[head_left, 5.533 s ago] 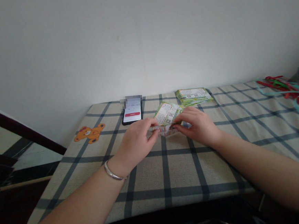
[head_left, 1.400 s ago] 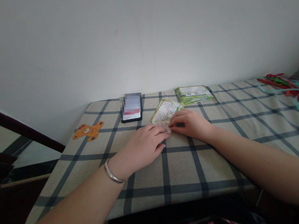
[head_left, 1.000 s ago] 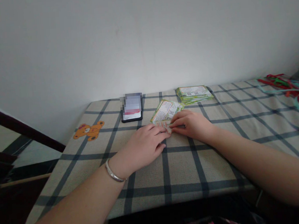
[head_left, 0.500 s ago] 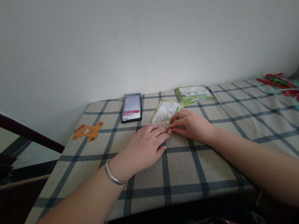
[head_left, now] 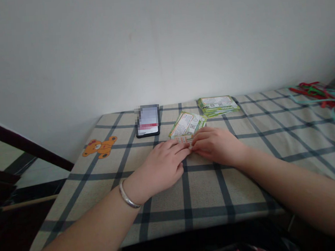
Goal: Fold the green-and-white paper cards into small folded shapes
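A green and white printed leaflet (head_left: 186,125) lies on the checked tablecloth (head_left: 201,188). Its near part is folded and mostly hidden under my fingers. My left hand (head_left: 162,166) lies flat with the fingers stretched out, the tips pressing on the leaflet's near left edge. My right hand (head_left: 215,145) rests palm down beside it, fingers together and extended, pressing the same folded edge. The fingertips of both hands meet at the fold. A silver bracelet (head_left: 128,197) circles my left wrist.
A stack of the same leaflets (head_left: 217,103) sits at the back by the wall. A black phone (head_left: 147,120) lies left of the leaflet. Red and green ribbons (head_left: 324,96) lie at the far right. A bear print (head_left: 100,146) marks the cloth's left side.
Several seconds ago both hands held the folded leaflet slightly lifted. They have since pressed it flat on the cloth. Over the last second the fingers slid only slightly along the fold.
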Demonstrator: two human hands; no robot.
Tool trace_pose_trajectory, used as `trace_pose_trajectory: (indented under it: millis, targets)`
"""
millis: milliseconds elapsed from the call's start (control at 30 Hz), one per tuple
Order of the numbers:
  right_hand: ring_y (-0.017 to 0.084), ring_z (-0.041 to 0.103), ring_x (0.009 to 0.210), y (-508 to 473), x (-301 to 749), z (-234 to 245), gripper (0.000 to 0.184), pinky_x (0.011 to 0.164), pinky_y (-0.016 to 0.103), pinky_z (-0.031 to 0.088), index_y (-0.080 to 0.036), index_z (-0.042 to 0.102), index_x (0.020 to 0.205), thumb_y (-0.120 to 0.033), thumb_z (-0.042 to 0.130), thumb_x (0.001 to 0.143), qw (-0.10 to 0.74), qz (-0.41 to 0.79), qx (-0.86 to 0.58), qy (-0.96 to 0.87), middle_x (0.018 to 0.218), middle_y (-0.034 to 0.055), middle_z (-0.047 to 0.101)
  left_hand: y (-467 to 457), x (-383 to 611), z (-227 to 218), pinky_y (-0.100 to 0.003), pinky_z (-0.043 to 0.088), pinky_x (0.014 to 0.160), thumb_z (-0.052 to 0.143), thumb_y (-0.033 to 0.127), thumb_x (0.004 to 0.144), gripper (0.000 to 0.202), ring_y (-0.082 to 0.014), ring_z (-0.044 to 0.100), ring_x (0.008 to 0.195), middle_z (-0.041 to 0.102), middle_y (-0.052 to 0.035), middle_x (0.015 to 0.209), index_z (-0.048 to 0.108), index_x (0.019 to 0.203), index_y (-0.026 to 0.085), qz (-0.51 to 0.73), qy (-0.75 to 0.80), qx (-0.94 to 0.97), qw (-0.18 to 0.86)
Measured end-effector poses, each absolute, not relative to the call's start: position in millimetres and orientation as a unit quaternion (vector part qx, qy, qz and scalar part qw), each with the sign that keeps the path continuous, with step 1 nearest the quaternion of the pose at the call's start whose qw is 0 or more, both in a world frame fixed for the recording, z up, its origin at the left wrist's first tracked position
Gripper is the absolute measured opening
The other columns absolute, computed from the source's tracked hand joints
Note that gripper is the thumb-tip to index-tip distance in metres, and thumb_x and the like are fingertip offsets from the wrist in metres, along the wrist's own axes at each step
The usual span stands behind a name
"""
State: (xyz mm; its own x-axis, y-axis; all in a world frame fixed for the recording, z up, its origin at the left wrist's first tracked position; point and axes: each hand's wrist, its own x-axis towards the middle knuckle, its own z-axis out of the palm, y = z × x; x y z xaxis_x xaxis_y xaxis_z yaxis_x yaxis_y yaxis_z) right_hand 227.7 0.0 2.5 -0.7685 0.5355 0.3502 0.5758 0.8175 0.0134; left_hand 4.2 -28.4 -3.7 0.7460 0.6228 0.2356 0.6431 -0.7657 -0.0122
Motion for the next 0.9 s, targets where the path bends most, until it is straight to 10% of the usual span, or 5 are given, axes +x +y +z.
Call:
trace_pose_trajectory:
  millis: [900]
  targets:
    - [0.018,0.066,0.086,-12,220,9,0.021,0.066,0.027,0.045,-0.022,0.072,0.098,-0.019,0.053,0.089,0.043,-0.116,-0.377,-0.918,0.103,0.0043,0.071,-29,6,-4,-0.045,0.036,0.11,0.046,0.023,0.093,0.04,-0.0245,0.044,0.129,0.055,-0.005,0.138,0.054,0.132,0.02,-0.109,-0.34,-0.933,0.048]
